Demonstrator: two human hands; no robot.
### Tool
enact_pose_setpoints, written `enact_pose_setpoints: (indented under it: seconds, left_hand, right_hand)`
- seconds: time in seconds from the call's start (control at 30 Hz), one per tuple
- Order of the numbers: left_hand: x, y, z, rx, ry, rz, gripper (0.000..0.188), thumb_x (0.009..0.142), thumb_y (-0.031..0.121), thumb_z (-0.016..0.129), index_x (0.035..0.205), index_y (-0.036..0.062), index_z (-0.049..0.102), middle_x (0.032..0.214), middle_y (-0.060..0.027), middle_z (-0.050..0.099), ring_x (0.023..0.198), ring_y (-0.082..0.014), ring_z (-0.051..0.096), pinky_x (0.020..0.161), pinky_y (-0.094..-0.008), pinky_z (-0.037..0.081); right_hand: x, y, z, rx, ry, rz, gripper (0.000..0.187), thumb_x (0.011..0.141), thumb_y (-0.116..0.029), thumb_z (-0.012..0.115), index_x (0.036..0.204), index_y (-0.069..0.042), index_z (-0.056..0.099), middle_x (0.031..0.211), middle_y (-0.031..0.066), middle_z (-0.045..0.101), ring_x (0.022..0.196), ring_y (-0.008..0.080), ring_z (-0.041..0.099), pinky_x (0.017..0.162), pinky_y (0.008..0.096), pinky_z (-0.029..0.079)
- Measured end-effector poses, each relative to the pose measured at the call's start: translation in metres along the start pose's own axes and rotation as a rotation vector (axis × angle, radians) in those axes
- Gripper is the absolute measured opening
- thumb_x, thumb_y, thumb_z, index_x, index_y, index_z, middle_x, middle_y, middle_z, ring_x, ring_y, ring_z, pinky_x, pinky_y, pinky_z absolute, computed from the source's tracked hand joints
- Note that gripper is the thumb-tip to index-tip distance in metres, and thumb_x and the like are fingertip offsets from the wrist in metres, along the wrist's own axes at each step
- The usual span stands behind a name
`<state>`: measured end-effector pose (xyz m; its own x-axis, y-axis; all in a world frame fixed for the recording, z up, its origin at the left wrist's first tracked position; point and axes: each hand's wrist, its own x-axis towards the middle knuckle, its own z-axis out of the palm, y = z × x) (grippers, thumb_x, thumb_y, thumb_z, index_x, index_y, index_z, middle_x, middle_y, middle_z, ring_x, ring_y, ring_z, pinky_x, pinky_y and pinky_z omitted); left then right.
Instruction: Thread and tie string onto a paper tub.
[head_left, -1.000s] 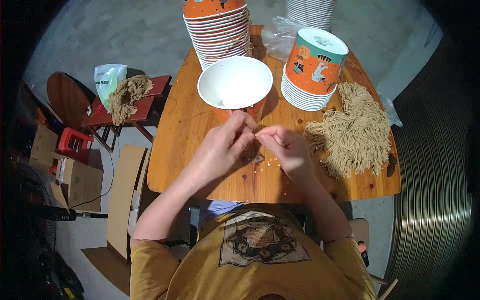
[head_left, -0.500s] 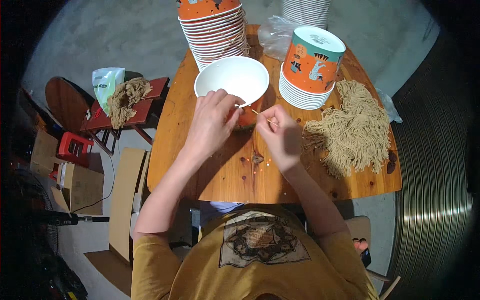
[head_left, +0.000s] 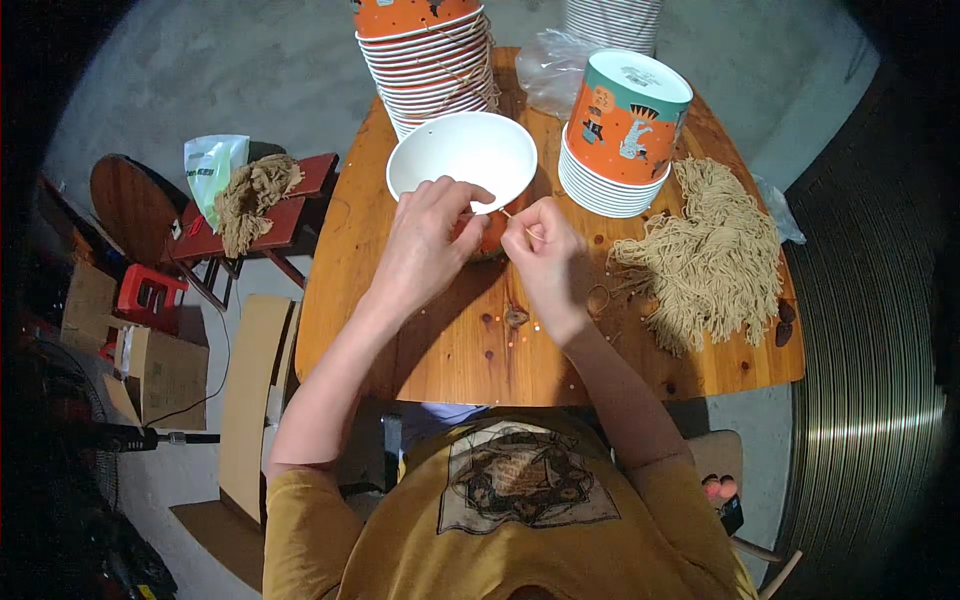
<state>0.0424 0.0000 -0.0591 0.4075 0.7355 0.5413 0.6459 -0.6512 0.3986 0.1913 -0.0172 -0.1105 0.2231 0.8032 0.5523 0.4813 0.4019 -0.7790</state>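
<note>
Two bare hands meet near the centre of the frame at the near rim of a white-lined paper bucket (head_left: 465, 150), which stands upright on a wooden table (head_left: 450, 375), its mouth facing up. The left hand (head_left: 428, 238) lies at that rim, its fingers curled over the edge and its thumb lower, on the outer side, with a narrow gap between thumb and forefinger; whether it presses on the wall, I cannot tell. The right hand (head_left: 540, 250), just to the right, pinches a thin tan cord (head_left: 507, 213) between thumb and forefinger, and the cord's short end points up and left toward the rim. A small hole shows in the bucket's far wall.

Behind the bucket, at the upper middle, rises a tall stack of nested buckets (head_left: 425, 80) with loops of cord hanging down its right side. Right of centre, an upside-down stack (head_left: 625, 130) shows an orange and green print. A loose heap of tan cords (head_left: 715, 265) spreads over the table's right side. At the left of the frame, more cord (head_left: 255, 200) lies on a dark red bench (head_left: 285, 225) beside a pale plastic bag (head_left: 213, 170).
</note>
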Motion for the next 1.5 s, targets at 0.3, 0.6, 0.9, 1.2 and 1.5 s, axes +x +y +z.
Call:
enact_pose_setpoints:
  seconds: [0.3,0.6,0.9,1.2,1.5]
  left_hand:
    - [0.02,0.0,-0.016,-0.28,-0.276,-0.149,0.024,0.093,0.013,0.048,0.113,0.0057,0.06,0.097,-0.011,0.063,0.085,-0.0233,0.063,0.074,-0.0359,0.047]
    - [0.056,-0.034,-0.011,-0.407,-0.693,-0.119,0.015,0.094,0.013,0.05,0.102,0.0039,0.058,0.081,-0.0044,0.062,0.076,-0.0123,0.057,0.069,-0.0284,0.046]
    - [0.052,-0.024,-0.008,-0.262,-0.418,-0.155,0.008,0.094,0.01,0.049,0.093,0.0029,0.052,0.076,-0.0053,0.058,0.062,-0.0152,0.056,0.061,-0.0306,0.046]
    - [0.056,-0.01,0.001,-0.693,-0.342,-0.406,0.015,0.094,0.016,0.051,0.093,0.0017,0.054,0.078,-0.0028,0.059,0.074,-0.0098,0.054,0.068,-0.0252,0.046]
    - [0.053,-0.016,0.003,-0.757,-0.489,-0.453,0.012,0.092,0.011,0.053,0.103,0.0048,0.051,0.086,-0.0004,0.054,0.079,-0.0079,0.052,0.072,-0.0225,0.046]
  right_hand:
    - [0.004,0.001,0.005,0.087,-0.006,0.005,0.012,0.081,-0.008,0.062,0.076,-0.005,0.052,0.054,-0.0005,0.039,0.05,0.006,0.036,0.048,0.0256,0.034]
    - [0.008,0.0,0.005,-0.033,-0.042,0.029,0.013,0.079,-0.01,0.064,0.078,-0.006,0.051,0.064,0.0118,0.058,0.057,0.0277,0.061,0.051,0.0378,0.046]
    - [0.012,0.004,-0.027,0.037,-0.31,0.044,0.013,0.085,-0.016,0.061,0.084,-0.005,0.054,0.061,0.01,0.058,0.056,0.0248,0.061,0.054,0.036,0.046]
    - [0.04,-0.018,-0.054,0.115,-0.574,-0.002,0.013,0.089,-0.015,0.058,0.087,-0.001,0.058,0.071,0.0054,0.055,0.064,0.0131,0.053,0.058,0.0274,0.042]
    - [0.073,-0.01,-0.057,0.406,-0.652,0.188,0.015,0.093,-0.02,0.055,0.09,-0.006,0.056,0.067,-0.0099,0.042,0.056,-0.0001,0.033,0.049,0.0172,0.026]
